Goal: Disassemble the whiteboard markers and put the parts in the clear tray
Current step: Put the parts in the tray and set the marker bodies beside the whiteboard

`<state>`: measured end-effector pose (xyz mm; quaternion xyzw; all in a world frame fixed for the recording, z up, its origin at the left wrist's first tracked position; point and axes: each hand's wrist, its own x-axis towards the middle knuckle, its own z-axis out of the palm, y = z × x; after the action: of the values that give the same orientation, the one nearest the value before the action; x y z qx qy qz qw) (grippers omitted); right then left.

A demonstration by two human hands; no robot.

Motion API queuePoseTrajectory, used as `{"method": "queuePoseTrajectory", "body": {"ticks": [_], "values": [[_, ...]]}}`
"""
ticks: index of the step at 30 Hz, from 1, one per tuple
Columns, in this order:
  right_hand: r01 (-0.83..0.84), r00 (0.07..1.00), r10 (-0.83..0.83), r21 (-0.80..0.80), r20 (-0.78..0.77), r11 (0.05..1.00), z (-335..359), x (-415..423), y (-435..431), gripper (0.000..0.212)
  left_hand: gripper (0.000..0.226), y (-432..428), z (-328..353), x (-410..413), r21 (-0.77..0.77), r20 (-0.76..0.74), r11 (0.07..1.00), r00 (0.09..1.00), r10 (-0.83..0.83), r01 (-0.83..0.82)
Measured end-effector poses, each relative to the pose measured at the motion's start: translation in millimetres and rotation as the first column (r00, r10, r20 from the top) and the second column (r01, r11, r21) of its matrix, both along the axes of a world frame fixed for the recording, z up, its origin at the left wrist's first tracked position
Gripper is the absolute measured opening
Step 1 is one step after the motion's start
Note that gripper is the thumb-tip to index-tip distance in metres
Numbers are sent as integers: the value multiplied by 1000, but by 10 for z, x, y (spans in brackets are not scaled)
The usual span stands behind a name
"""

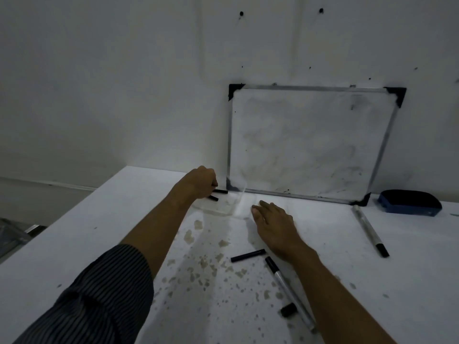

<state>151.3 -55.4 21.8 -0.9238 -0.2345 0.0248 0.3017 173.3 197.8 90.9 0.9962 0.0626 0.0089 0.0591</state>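
The clear tray (229, 207) sits on the white table in front of the whiteboard's lower left corner. My left hand (200, 182) hovers over the tray's left side, its fingers curled around the end of a short black marker part (220, 191). A second black part (213, 197) pokes out from beneath that hand. Palm down and fingers spread, my right hand (273, 224) rests on the table just right of the tray, holding nothing. Near my right wrist lie a loose black tube (248, 255), a silver-barrelled marker (289, 291) and a small black cap (288, 309).
A framed whiteboard (308, 142) leans against the wall behind the tray. Another marker (370, 230) lies to the right, with a blue eraser (409, 202) beyond it. The table (111, 232) is stained in the middle, and its left edge runs diagonally.
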Motion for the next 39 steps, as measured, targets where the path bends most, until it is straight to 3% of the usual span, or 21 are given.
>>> {"method": "queuePoseTrajectory", "body": {"ticks": [5, 8, 10, 14, 22, 27, 29, 31, 35, 39], "values": [[-27, 997, 29, 38, -76, 999, 116, -50, -65, 44, 32, -151, 253, -312, -96, 141, 993, 989, -50, 64], [-25, 973, 62, 164, -221, 986, 247, -94, -182, 39, 30, -401, 310, -702, -139, 289, 976, 949, -123, 169], [-44, 965, 76, 129, -253, 991, 342, -114, -309, 36, 27, -629, 226, -1032, -192, 373, 945, 910, -179, 265], [-57, 951, 91, 122, -296, 991, 420, -290, -639, 34, 26, -1056, -197, -1617, -299, 362, 886, 901, -239, 355], [-84, 985, 80, -18, -156, 996, 349, -961, -1094, 40, 26, -1519, -871, -2024, -467, 431, 797, 886, -174, 384], [1, 993, -3, -19, -117, 1000, 171, -1405, -1383, 79, 23, -1474, -894, -2018, -542, 420, 767, 901, -108, 345], [23, 997, -26, -36, -73, 999, 100, -1501, -1408, 83, 23, -1474, -910, -2022, -536, 423, 769, 899, -113, 349], [47, 999, -48, -72, -12, 996, 63, -1501, -1367, 72, 24, -1482, -927, -2029, -523, 426, 775, 897, -123, 354], [226, 970, -223, -22, 92, 974, 45, -1491, -1270, 30, 25, -1465, -948, -2025, -528, 436, 771, 893, -114, 356], [352, 927, -357, 61, 114, 934, 36, -1491, -1293, 22, 22, -1486, -933, -2044, -481, 514, 786, 851, -106, 388]]}}
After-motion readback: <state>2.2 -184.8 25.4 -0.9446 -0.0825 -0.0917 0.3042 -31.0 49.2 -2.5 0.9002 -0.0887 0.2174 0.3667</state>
